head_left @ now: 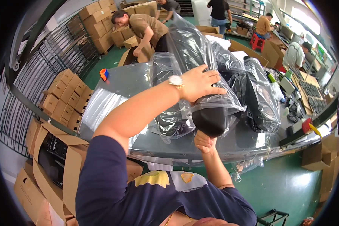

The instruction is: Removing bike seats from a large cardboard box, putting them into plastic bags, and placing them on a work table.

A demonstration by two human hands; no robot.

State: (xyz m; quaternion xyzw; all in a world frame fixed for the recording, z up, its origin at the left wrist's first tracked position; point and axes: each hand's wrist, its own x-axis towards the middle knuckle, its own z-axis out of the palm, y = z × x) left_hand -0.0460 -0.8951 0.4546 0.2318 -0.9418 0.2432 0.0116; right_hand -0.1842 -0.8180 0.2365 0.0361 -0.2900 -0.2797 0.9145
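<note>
A long black rounded part [209, 122] points its blunt bare end toward me, the rest inside a clear plastic bag [190, 45]. My left hand [203, 83] lies across the top of the bagged part with its fingers spread, a watch on the wrist. Just below the bare end is my right hand [204, 142], its fingers curled closed at the part's underside; what they grip is hidden. On the right, another black part in clear plastic [258, 96] rests on the grey table [177, 147]. More bagged black pieces [164, 75] lie left of and behind the one under my hand.
Flat clear bags [103, 109] and an orange-and-blue tape dispenser [104, 74] are at the table's left. An open carton [69, 162] stands at lower left, near stacked boxes [66, 92]. Across the table a person [143, 28] bends over a carton. A metal bar [309, 126] crosses the right side.
</note>
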